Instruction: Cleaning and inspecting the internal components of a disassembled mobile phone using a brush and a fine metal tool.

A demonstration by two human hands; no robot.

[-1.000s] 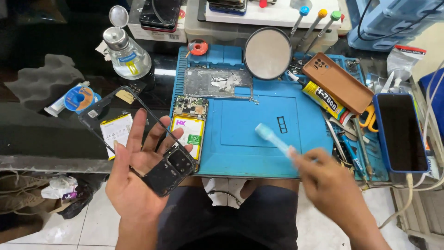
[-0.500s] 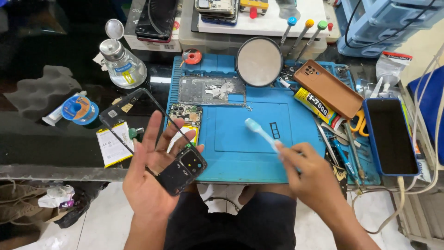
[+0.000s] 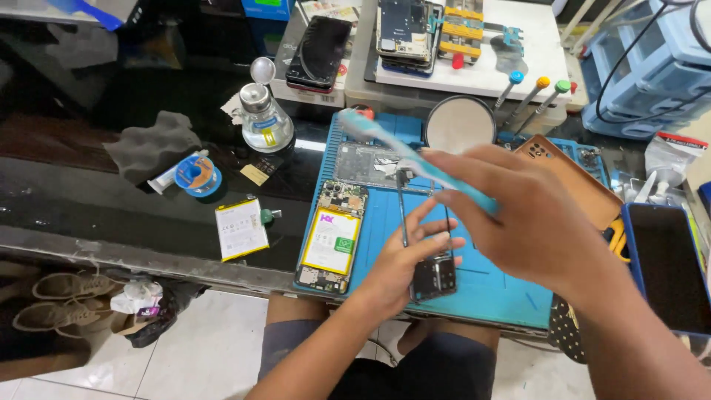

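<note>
Brush over phone frame, both hands busy

Left hand (image 3: 400, 267) is clamped on a dark phone frame (image 3: 433, 275), fingers wrapped along its left edge, frame held just above the blue mat (image 3: 385, 230). Right hand (image 3: 529, 222) is closed around a light blue toothbrush (image 3: 415, 159), head pointing up-left, handle hidden in the fist. Brush sits above the frame; contact can't be told. On the mat to the left: opened phone with yellow battery (image 3: 331, 241). Round mirror (image 3: 459, 124) behind, loose battery (image 3: 241, 228) on the dark tabletop.

R hand (image 3: 537, 222) hides part of phone frame (image 3: 433, 278); toothbrush (image 3: 415, 159) motion-blurred.
</note>
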